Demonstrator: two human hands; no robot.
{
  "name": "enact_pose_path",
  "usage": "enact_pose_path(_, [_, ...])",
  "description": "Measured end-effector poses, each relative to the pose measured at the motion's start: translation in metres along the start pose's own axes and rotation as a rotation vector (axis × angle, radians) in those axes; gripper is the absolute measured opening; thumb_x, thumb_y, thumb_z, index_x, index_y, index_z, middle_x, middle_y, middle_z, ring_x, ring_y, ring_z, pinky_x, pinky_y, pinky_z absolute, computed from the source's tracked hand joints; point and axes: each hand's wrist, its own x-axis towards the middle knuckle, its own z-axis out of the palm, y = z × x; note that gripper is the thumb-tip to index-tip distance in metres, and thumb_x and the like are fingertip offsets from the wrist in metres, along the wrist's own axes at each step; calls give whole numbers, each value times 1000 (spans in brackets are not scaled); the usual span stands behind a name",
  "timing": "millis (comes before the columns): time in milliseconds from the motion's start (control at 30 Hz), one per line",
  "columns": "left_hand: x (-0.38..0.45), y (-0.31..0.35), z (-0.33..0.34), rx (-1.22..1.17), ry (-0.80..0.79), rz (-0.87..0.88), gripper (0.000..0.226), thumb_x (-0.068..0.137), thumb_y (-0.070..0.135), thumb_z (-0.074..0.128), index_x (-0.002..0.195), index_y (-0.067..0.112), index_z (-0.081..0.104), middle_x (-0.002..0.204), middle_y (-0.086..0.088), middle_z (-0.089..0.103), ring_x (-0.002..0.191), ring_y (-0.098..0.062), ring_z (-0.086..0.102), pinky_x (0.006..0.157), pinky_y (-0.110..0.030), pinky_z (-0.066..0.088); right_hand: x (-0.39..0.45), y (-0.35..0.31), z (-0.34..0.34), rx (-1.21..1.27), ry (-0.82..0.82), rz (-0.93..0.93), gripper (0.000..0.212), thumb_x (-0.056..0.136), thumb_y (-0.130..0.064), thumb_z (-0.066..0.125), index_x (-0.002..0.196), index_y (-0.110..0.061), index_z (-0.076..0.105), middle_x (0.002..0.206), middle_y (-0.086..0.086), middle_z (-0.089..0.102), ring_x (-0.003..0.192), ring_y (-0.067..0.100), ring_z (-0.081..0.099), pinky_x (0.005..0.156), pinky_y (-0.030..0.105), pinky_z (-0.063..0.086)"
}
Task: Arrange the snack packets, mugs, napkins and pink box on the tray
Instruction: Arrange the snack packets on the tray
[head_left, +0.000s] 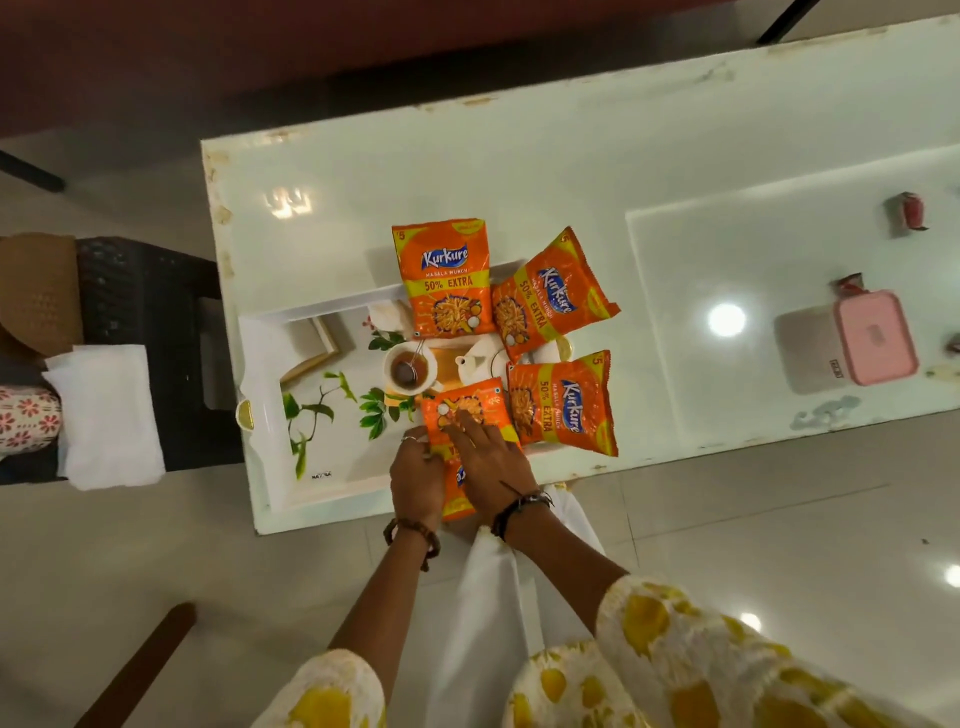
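Note:
A white tray (270, 415) with a printed tea-and-leaves picture lies on the white table. Three orange snack packets rest on its right part: one at the back (444, 278), one tilted at the right (550, 306), one at the front right (563, 402). A fourth orange packet (467, 410) lies at the tray's near edge. My left hand (415, 480) grips its left side and my right hand (491, 457) lies flat on top of it. The pink box (875, 338) stands on the table far to the right. White napkins (106, 415) lie on a dark stool at the left.
Small red wrappers (909, 210) lie on the table behind the pink box. The dark stool (150, 332) stands against the table's left end, with a brown woven item (36, 291) beside it. White cloth hangs below the table's near edge.

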Motion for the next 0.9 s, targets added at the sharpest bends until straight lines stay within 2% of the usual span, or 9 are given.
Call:
enact_pose_path(200, [-1, -2, 3, 39, -21, -9, 30, 92, 3, 41, 115, 3, 59, 117, -18, 63, 108, -30, 57, 85, -29, 43, -11, 9, -2, 47, -71, 34, 62, 87, 2, 43, 143, -18, 25, 157, 3, 13, 132, 30, 35, 99, 43, 42])
enact_pose_path(300, [6, 3, -3, 28, 31, -68, 33, 90, 2, 42, 120, 0, 54, 125, -18, 56, 114, -29, 52, 90, -32, 39, -7, 2, -11, 55, -59, 45, 62, 86, 2, 45, 142, -17, 25, 155, 7, 18, 134, 30, 34, 96, 44, 44])
enact_pose_path(367, [17, 14, -9, -35, 77, -23, 29, 89, 0, 43, 116, -2, 55, 120, -19, 57, 101, -20, 50, 84, -29, 38, 4, -5, -24, 92, 3, 48, 61, 85, 3, 43, 141, -17, 28, 153, 10, 24, 134, 30, 33, 94, 44, 46])
enact_pose_path(433, [31, 30, -15, -68, 61, 58, 32, 87, -3, 44, 116, 0, 56, 115, -13, 59, 99, -17, 48, 83, -26, 37, 19, -10, -41, 144, 41, 52, 55, 86, 1, 44, 138, -15, 32, 149, 11, 32, 131, 32, 37, 94, 45, 46])
enact_pose_path(533, [60, 54, -20, -119, 18, 68, 33, 87, -1, 46, 119, -1, 54, 120, -18, 57, 111, -30, 53, 82, -28, 41, 48, -10, -66, 144, 14, 41, 50, 87, -4, 47, 135, -10, 36, 141, 14, 42, 125, 35, 43, 94, 45, 44])
enact_pose_path(633, [86, 74, -21, -135, -22, 44, 50, 84, -3, 47, 133, 5, 41, 135, -19, 48, 122, -32, 46, 99, -40, 42, 72, -5, -79, 38, -39, 54, 53, 87, -2, 46, 137, -8, 32, 145, 14, 38, 126, 36, 41, 96, 46, 43])
enact_pose_path(700, [100, 81, -17, -130, -39, 52, 54, 85, -2, 50, 137, 8, 37, 141, -15, 45, 127, -29, 44, 105, -38, 37, 81, -3, -82, -8, -21, 54, 51, 86, 1, 45, 135, -7, 34, 140, 17, 42, 123, 37, 43, 92, 45, 45])
enact_pose_path(800, [107, 85, -8, -198, -73, 71, 45, 86, -1, 51, 129, 8, 45, 131, -14, 56, 118, -29, 53, 93, -28, 40, 85, -1, -82, -20, 10, 39, 48, 87, 0, 45, 133, -8, 38, 134, 18, 47, 120, 37, 45, 89, 44, 46])
enact_pose_path(900, [103, 86, -1, -227, -65, 94, 39, 87, 0, 51, 125, 9, 50, 126, -14, 59, 115, -27, 55, 90, -25, 38, 82, 3, -82, 13, 21, 21, 47, 87, -1, 45, 133, -10, 38, 134, 16, 48, 119, 37, 46, 86, 44, 47])
